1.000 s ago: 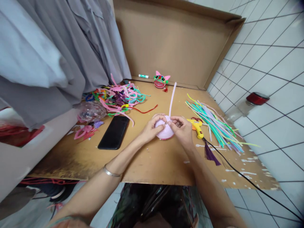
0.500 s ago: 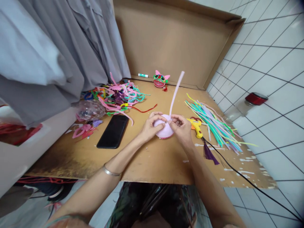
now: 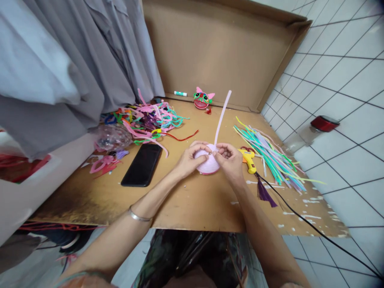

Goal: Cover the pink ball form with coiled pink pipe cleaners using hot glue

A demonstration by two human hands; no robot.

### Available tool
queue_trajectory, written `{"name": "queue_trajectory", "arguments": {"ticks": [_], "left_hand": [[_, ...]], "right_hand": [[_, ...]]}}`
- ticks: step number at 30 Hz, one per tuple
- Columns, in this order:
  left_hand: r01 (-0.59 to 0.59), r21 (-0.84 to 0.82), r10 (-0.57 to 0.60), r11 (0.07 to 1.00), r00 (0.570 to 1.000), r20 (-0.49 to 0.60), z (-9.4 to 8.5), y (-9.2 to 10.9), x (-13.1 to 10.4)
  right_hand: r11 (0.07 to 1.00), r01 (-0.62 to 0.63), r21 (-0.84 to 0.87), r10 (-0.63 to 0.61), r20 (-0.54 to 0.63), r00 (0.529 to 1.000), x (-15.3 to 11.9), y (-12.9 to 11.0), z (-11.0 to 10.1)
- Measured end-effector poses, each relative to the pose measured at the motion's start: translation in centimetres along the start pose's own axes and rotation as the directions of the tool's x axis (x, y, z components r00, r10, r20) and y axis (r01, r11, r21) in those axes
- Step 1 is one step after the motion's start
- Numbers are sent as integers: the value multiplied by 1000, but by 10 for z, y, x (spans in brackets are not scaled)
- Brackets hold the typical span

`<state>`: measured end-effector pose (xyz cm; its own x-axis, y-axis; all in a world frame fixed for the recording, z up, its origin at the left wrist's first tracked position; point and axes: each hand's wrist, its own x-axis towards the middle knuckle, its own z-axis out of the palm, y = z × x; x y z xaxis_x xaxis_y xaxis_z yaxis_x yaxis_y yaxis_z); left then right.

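A round, pale lilac dome of coiled pipe cleaner sits between my hands over the table, with a pink edge showing underneath. My left hand grips its left side, fingers behind and thumb on top. My right hand pinches a lilac pipe cleaner at the dome's upper right. The free length of that stem stands up and leans away to the right. Exactly where it meets the coil is hidden by my fingertips.
A yellow glue gun with a black cord and a purple tassel lie right, before loose pipe cleaners. Left are a black phone and a tangled pipe cleaner heap. A lion-head ornament stands at the back.
Almost nothing differs. Both hands keep their hold on the dome and the stem, and the stem's upper end has shifted very slightly to the left.
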<state>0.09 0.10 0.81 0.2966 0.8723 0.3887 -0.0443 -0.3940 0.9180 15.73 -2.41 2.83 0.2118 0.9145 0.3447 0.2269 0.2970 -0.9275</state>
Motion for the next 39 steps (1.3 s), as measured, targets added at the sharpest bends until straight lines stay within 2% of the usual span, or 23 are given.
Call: {"name": "queue_trajectory", "arguments": {"ticks": [23, 39], "left_hand": [[17, -80, -14, 997, 999, 36, 0, -1, 1], [79, -191, -79, 978, 997, 10, 6, -7, 0]], "right_hand": [[998, 61, -17, -58, 135, 989, 3, -4, -8], [1000, 20, 22, -23, 141, 990, 2, -2, -6]]}}
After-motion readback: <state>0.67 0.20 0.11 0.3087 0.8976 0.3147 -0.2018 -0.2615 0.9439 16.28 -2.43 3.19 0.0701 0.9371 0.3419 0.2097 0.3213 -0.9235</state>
